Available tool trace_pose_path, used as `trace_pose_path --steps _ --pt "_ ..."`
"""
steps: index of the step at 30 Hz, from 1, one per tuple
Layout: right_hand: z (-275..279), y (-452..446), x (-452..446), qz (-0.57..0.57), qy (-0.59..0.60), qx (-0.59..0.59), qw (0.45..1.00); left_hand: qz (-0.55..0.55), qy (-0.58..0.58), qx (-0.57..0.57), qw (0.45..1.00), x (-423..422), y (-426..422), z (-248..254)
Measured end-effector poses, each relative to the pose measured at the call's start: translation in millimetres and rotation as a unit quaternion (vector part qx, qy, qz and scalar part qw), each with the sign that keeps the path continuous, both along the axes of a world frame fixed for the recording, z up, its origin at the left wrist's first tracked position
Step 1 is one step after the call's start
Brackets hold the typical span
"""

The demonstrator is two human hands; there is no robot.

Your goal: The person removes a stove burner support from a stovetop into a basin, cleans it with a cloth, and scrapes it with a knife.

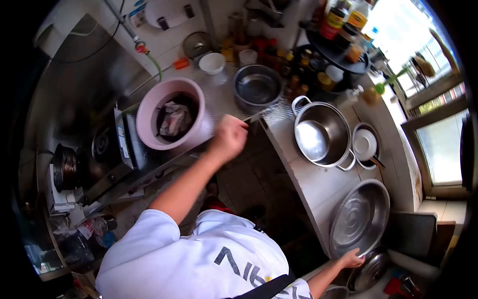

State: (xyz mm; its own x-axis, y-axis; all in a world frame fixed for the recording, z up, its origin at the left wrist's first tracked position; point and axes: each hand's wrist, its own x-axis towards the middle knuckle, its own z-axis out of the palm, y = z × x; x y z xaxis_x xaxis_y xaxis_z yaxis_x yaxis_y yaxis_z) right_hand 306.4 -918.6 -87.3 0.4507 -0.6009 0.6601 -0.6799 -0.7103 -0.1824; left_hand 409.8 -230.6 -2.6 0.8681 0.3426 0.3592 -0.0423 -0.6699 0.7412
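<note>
My left hand [230, 137] is raised over the gap between the counters, its fingers curled in; whether it holds anything is hidden. Left of it stands a pink basin [145, 115] with dark liquid and a pale lump [174, 119] inside. At the lower right, my right hand [351, 258] grips the near rim of a wide steel basin [360, 214], which is tilted. Below that basin lies a round metal lid [371, 271]. A two-handled steel pot [322, 134] stands on the right counter, and a grey metal bowl [257, 85] sits in the corner.
A stove [102, 149] is at the left, with a dark pot [64, 167] beside it. Bottles [333, 22] crowd a round black rack at the top right. A small white bowl [365, 144] rests in a pan near the window. A white bowl [212, 63] stands at the back.
</note>
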Motion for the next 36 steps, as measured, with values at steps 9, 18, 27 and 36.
trace_pose_path --steps 9,18,27,36 --pt "126 528 113 0.629 -0.024 0.459 0.627 -0.006 0.431 0.24 0.87 -56 275 -81" --pt "48 836 116 0.812 0.321 0.254 0.417 -0.06 0.245 -0.144 0.957 -54 343 -92" --pt "1 901 123 0.702 0.453 0.04 0.549 -0.035 0.215 0.355 0.909 -73 391 -113" --pt "17 895 116 0.776 0.427 0.183 0.427 -0.126 0.247 0.342 0.898 -75 404 -74"
